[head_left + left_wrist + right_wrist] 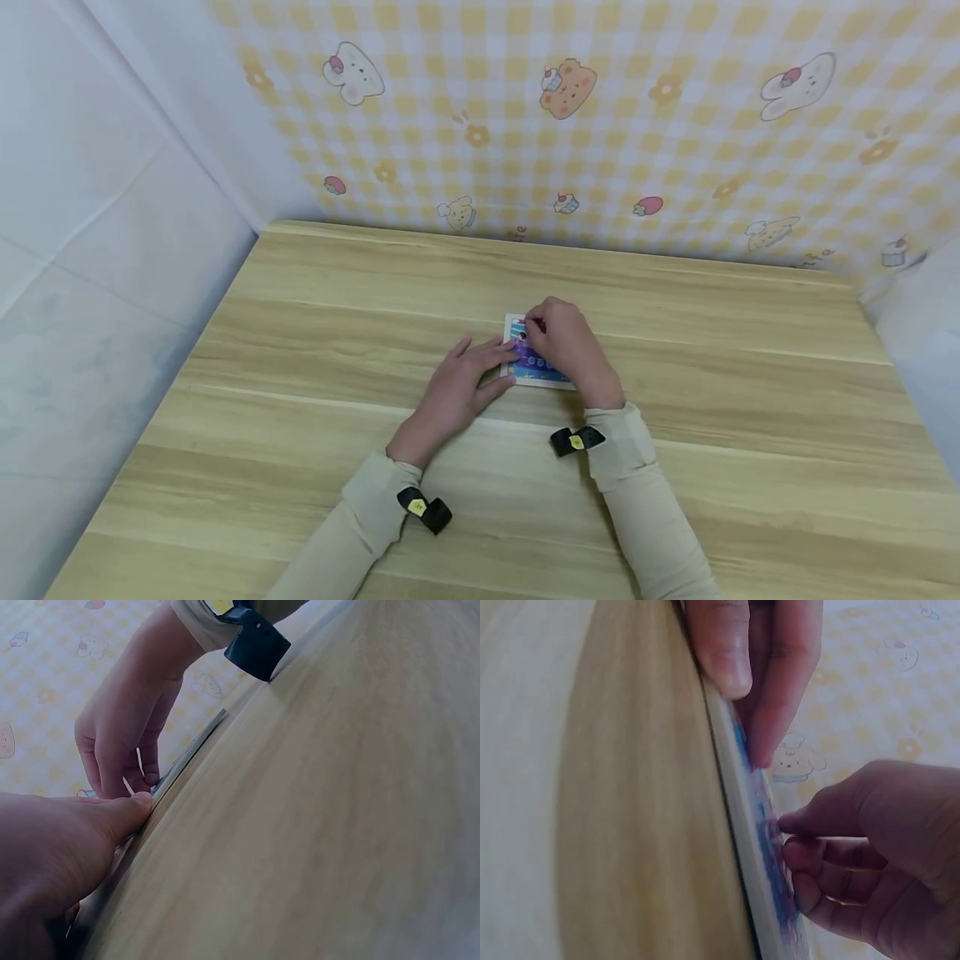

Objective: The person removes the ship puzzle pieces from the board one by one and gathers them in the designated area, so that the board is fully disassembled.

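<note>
A small flat board with a blue and purple picture and a pale border (542,375) lies on the wooden table; its edge shows in the right wrist view (742,817). My left hand (465,387) rests at its left side, fingertips on the picture and thumb at the lower left edge. Over the upper part is my right hand (573,342), its fingers bent and thumb and fingertips close together at the surface. Whether a small piece is between them cannot be made out. In the left wrist view the right hand (127,712) stands just beyond the left (67,847).
The wooden table (300,333) spreads around the board on all sides. Behind it hangs a yellow checked cloth (510,100) with cartoon animals, and a pale covering (90,208) is on the left. Both sleeves carry black wrist straps.
</note>
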A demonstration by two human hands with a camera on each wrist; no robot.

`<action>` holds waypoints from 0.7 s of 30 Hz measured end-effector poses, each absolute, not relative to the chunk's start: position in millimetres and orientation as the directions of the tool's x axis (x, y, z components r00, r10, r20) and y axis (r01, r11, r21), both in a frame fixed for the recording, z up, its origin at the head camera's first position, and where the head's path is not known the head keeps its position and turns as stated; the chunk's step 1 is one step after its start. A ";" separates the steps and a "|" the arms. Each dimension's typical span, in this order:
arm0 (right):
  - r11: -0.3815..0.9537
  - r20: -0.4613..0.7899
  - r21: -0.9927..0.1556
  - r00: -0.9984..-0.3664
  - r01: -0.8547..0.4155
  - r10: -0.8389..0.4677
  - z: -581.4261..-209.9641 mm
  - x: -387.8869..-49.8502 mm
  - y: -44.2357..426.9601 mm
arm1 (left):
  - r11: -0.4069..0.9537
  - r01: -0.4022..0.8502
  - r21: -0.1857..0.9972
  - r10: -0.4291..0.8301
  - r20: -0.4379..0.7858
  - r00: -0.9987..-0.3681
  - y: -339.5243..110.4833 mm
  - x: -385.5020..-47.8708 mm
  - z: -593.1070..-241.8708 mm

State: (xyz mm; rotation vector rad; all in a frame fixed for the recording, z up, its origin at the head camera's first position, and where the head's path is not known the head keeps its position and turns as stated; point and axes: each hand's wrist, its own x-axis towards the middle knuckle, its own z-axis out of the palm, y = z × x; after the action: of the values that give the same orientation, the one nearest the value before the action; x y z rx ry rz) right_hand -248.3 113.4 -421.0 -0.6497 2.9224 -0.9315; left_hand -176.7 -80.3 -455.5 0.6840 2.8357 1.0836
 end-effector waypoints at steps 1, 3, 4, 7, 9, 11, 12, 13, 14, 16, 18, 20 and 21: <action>0.740 0.117 -0.551 -0.913 -0.387 -0.390 -420.7 -248.0 113.5 | 0.660 0.392 0.641 0.413 0.126 -0.902 -80.2 -176.6 -455.6; 0.742 0.113 -0.546 -0.912 -0.388 -0.394 -420.1 -247.4 113.6 | 0.660 0.393 0.640 0.416 0.125 -0.901 -79.9 -176.6 -455.7; 0.743 0.107 -0.546 -0.912 -0.388 -0.397 -419.7 -247.1 113.4 | 0.660 0.394 0.640 0.416 0.126 -0.901 -79.9 -176.6 -455.8; 0.750 0.094 -0.540 -0.913 -0.382 -0.398 -418.7 -246.5 112.4 | 0.661 0.396 0.638 0.415 0.130 -0.901 -79.8 -176.6 -455.8; 0.756 0.089 -0.534 -0.915 -0.378 -0.395 -418.3 -246.4 111.5 | 0.663 0.398 0.635 0.415 0.131 -0.901 -79.7 -176.7 -455.5; 0.762 0.087 -0.527 -0.916 -0.376 -0.392 -418.1 -246.3 110.4 | 0.667 0.395 0.631 0.413 0.129 -0.902 -79.5 -176.5 -455.4; 0.764 0.087 -0.524 -0.917 -0.375 -0.390 -418.1 -246.3 110.0 | 0.668 0.395 0.631 0.411 0.130 -0.902 -79.3 -176.5 -455.5; 0.767 0.087 -0.522 -0.918 -0.374 -0.388 -418.2 -246.4 109.5 | 0.668 0.394 0.631 0.410 0.130 -0.903 -79.1 -176.4 -455.6; 0.769 0.085 -0.520 -0.919 -0.371 -0.386 -418.5 -246.6 109.1 | 0.670 0.393 0.630 0.408 0.130 -0.904 -79.0 -176.3 -455.6; 0.771 0.082 -0.520 -0.920 -0.367 -0.382 -419.1 -246.7 108.6 | 0.672 0.391 0.629 0.405 0.129 -0.905 -78.9 -176.0 -455.9; 0.772 0.080 -0.526 -0.924 -0.357 -0.374 -420.5 -247.4 108.5 | 0.671 0.393 0.628 0.405 0.133 -0.904 -78.9 -176.0 -456.0; 0.766 0.077 -0.540 -0.927 -0.349 -0.368 -422.7 -248.3 108.9 | 0.674 0.393 0.625 0.406 0.131 -0.904 -79.1 -176.0 -456.1; 0.763 0.074 -0.549 -0.929 -0.343 -0.364 -423.4 -248.6 109.2 | 0.676 0.392 0.624 0.406 0.129 -0.905 -79.2 -175.9 -456.2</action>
State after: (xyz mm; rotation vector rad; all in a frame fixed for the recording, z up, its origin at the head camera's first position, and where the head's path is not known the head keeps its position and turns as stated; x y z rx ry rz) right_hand -248.6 109.2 -423.4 -0.5840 2.9150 -0.8966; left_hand -175.9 -79.2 -456.2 0.6811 2.8566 1.0567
